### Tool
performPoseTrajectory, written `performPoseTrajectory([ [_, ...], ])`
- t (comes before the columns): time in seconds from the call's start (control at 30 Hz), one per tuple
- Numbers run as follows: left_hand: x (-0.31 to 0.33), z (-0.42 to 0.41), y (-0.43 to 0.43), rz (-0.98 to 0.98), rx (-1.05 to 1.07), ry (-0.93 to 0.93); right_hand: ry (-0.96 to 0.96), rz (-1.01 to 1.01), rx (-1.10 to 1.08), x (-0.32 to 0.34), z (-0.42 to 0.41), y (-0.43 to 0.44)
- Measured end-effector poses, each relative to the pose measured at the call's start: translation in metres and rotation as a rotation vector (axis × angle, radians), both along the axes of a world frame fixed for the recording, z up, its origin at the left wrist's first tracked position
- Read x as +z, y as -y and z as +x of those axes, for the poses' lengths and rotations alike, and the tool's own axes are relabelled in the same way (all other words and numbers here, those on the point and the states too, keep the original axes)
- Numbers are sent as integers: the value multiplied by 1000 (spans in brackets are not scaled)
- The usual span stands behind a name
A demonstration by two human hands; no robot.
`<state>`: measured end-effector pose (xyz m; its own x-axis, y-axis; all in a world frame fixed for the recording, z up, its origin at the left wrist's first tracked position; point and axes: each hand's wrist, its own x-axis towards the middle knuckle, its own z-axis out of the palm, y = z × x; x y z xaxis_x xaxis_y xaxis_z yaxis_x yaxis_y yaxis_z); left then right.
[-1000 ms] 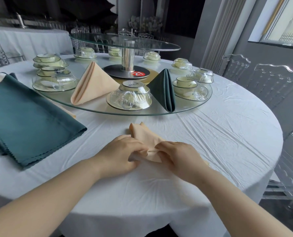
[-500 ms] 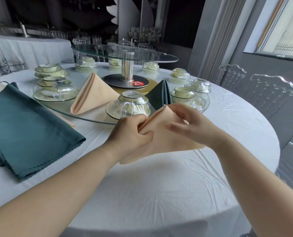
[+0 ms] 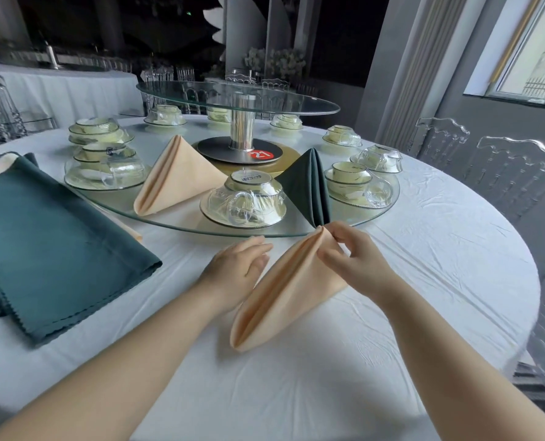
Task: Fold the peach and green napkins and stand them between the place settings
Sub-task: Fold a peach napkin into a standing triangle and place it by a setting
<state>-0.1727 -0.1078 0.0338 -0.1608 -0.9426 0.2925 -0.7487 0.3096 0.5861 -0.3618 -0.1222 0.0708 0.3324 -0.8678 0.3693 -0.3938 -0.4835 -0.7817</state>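
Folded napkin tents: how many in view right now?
3: peach napkin on the glass turntable, left of the nearest place setting; green napkin right of it; second peach napkin pinched by the right hand. More may be hidden.

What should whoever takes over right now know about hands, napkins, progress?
Right hand pinches the peak of the held peach napkin, folded, over the tablecloth.
Left hand is open beside it; contact unclear.
Done: a standing peach napkin and a green napkin stand on the glass turntable between wrapped place settings.
Left: stand the held one in a free gap, then probably fold more from the flat green stack.
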Motion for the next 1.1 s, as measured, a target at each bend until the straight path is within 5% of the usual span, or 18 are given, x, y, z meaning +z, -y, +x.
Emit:
performPoseTrajectory([
  [0.13, -9, 10, 19, 127, 15, 344, 35, 30, 32, -4, -1, 3],
  [0.33, -9, 8, 22, 168, 99, 553, 46, 24, 59, -4, -2, 4],
  [1.1, -12, 56, 19, 109, 555, 335, -215, -85, 41, 20, -17, 9],
])
